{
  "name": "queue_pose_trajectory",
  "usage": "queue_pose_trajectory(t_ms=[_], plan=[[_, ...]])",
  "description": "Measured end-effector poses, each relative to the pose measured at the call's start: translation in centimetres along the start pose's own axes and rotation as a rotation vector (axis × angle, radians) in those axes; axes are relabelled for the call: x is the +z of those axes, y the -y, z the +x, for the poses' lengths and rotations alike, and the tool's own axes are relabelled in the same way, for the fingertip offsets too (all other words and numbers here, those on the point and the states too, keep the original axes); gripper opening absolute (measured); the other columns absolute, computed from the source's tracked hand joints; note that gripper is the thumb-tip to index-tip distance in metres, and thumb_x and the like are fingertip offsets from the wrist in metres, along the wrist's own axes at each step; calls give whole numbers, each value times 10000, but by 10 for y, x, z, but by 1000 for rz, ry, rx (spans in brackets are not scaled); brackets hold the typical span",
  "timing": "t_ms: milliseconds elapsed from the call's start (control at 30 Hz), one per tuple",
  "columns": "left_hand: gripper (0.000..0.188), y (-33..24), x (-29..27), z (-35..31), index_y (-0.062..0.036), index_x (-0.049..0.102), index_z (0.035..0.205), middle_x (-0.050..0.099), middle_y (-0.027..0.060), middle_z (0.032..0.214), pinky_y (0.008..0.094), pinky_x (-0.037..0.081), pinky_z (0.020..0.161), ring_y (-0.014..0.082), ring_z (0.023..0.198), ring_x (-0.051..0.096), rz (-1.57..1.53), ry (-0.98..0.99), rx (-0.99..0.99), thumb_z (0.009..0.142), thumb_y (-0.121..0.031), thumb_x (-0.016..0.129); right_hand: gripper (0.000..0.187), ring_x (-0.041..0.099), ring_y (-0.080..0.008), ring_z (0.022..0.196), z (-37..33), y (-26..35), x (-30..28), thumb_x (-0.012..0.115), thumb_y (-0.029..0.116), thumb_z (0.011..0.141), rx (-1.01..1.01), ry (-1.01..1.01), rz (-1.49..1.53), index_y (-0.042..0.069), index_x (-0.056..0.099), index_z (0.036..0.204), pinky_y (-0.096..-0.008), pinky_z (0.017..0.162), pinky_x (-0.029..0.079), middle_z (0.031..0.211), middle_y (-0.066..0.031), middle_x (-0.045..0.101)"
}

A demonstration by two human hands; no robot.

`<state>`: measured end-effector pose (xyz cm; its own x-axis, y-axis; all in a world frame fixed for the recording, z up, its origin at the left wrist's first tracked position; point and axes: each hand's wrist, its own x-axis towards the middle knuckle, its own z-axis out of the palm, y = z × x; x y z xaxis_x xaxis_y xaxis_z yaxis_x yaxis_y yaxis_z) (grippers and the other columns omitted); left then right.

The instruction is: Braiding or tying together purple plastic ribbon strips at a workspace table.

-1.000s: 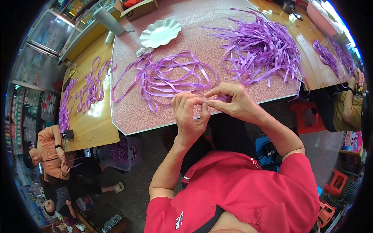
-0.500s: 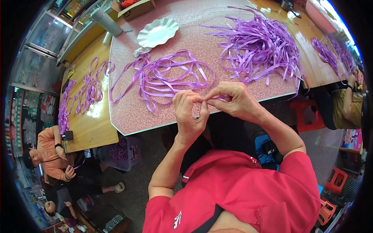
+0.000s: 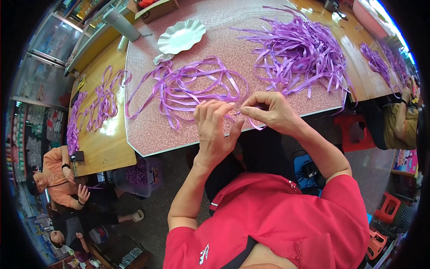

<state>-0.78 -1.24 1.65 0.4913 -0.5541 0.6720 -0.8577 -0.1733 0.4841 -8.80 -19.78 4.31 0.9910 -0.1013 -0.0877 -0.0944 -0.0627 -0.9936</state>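
A thin purple ribbon (image 3: pixel 255 125) is pinched between the thumb and forefinger of my right hand (image 3: pixel 272 113), just beyond the table's front edge. A short bit of it shows toward my left hand, and a loop hangs below the right fingers. My left hand (image 3: pixel 212 127) is beside it, thumb and fingers apart, with nothing visibly gripped. Behind my left hand lies a loose tangle of long purple ribbon (image 3: pixel 188 93) on the pink speckled tabletop (image 3: pixel 154 136). A big heap of cut purple ribbons (image 3: pixel 304 56) spreads beyond my right hand.
A white scalloped dish (image 3: pixel 181 36) and a grey tumbler (image 3: pixel 122 24) stand toward the back left. More ribbon (image 3: pixel 105 101) lies on the wooden table at left. A person in orange (image 3: pixel 58 186) handles ribbon there; another person (image 3: pixel 401 116) sits at right near a red stool (image 3: pixel 354 134).
My left thumb and fingers have spread apart from the pinch, and the hands have parted slightly. More ribbon now shows below my right fingers. The person in orange has raised a hand.
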Motion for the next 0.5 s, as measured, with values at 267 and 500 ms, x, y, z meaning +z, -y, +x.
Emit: queue_pose_trajectory(t_ms=[267, 500], plan=[[160, 5, -20, 8, -88, 602, 908, 593, 63, 973, 468, 344, 1035, 258, 1020, 576, 51, 185, 179, 793, -84, 713, 165, 540, -61, 697, -1, 6, 2, 700, 156, 933, -292, 85, -352, -5, 703, 898, -253, 591, 420, 742, 0, 616], [159, 11, -17, -11, -67, 591, 998, 614, 92, 987, 430, 371, 1006, 294, 996, 587, -353, 168, -192, 873, -116, 676, 170, 537, -71, 698, 1, -2, 4, 696, 147, 935, -247, 76, -203, -12, 689, 876, -262, 602, 421, 740, -7, 608]])
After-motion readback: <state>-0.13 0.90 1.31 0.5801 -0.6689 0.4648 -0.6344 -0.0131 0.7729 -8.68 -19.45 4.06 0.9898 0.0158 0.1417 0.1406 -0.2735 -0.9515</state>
